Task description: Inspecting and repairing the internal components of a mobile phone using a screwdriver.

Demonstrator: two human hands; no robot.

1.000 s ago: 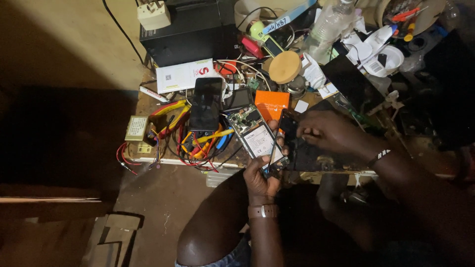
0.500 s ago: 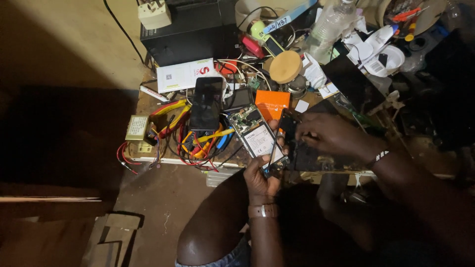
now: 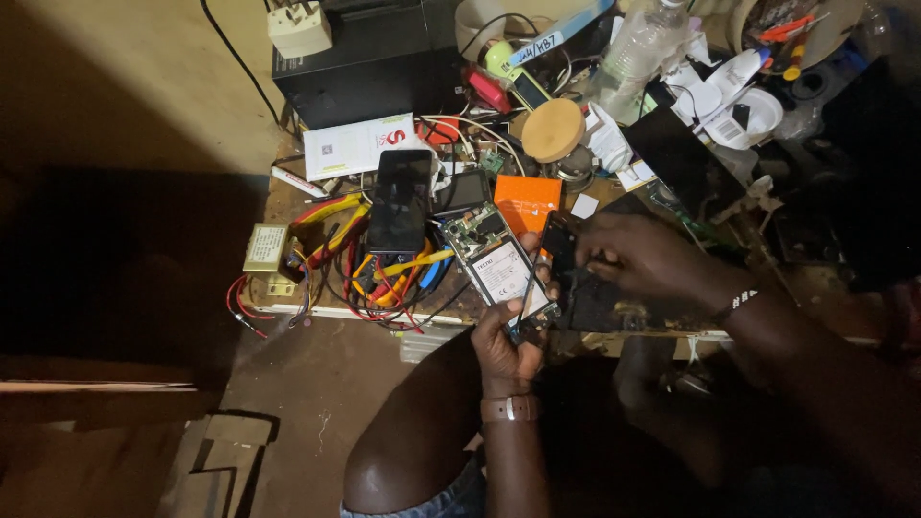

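Head view: opened phone (image 3: 501,267) gripped upright at table (image 3: 288,197) front edge by left hand (image 3: 513,336), board exposed for right hand (image 3: 638,254) fingers pinching inside.

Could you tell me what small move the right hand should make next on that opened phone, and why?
Probably ease the dark back panel a little further from the opened phone. The left hand grips the phone's lower end, its board and battery bare, while the right hand pinches the panel beside it.
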